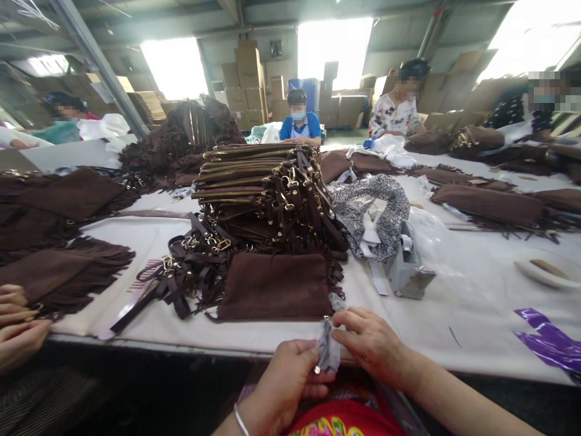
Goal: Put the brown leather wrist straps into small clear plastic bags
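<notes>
Close to the table's front edge, my left hand (290, 372) is closed on a small dark piece in thin whitish wrapping (327, 348), with a shiny metal bit showing at its lower end. My right hand (372, 339) pinches the wrapping from the other side, fingers bent over its upper part. Just beyond them a dark brown fringed pouch (275, 286) lies flat. Behind it rises a stack of brown zippered pouches (245, 191) with gold-coloured zips and clasps. Brown straps with metal clips (200, 245) lie heaped to the left.
A grey tape dispenser (411, 272) stands right of the pouch beside a speckled cloth (385, 206). Further right lie a tape roll (544, 269) and purple plastic (547, 339). Another person's hands (20, 327) work at the left edge. Several people sit across the table.
</notes>
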`<state>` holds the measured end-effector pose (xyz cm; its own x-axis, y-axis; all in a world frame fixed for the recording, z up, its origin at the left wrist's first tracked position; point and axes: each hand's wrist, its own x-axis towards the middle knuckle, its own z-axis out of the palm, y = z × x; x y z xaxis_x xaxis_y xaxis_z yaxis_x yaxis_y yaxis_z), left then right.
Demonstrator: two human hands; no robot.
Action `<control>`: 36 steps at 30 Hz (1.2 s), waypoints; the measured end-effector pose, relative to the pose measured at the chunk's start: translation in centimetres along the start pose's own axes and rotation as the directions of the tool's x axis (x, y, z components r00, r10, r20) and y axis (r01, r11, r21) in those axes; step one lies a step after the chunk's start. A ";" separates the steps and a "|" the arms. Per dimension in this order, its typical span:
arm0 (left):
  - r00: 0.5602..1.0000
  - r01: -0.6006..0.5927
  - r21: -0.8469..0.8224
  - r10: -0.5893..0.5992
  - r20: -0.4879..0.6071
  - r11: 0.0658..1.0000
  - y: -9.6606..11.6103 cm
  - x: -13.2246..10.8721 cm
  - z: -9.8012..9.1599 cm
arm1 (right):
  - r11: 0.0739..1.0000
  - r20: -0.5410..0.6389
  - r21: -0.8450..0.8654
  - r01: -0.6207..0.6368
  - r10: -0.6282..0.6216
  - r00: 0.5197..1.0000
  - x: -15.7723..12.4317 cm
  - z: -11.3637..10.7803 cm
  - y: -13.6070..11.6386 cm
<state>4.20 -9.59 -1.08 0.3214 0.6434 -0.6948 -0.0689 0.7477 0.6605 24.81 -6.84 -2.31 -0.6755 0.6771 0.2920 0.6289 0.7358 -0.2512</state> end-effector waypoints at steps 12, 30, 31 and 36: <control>1.000 0.003 0.085 0.000 -0.028 0.996 0.2 -1.0 -0.1 | 0.995 0.003 0.051 0.083 -0.083 0.997 0.8 -0.2 -0.1; 0.997 -0.054 0.015 0.055 -0.060 0.998 1.0 3.3 1.6 | 0.986 0.042 0.156 0.056 -0.063 0.997 2.1 -0.2 2.1; 0.996 -0.061 0.014 0.062 -0.070 0.998 0.9 3.2 1.6 | 0.984 0.049 0.166 0.063 -0.073 0.996 2.1 -0.2 2.3; 0.983 -0.126 0.087 0.136 -0.125 0.988 0.1 2.6 1.5 | 0.972 0.024 0.214 0.095 -0.103 0.994 2.5 0.0 2.7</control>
<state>6.41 -8.09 -2.38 0.1880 0.7546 -0.6287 -0.0263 0.6438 0.7648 24.80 -3.16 -2.23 -0.7457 0.5980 0.2940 0.4647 0.7829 -0.4136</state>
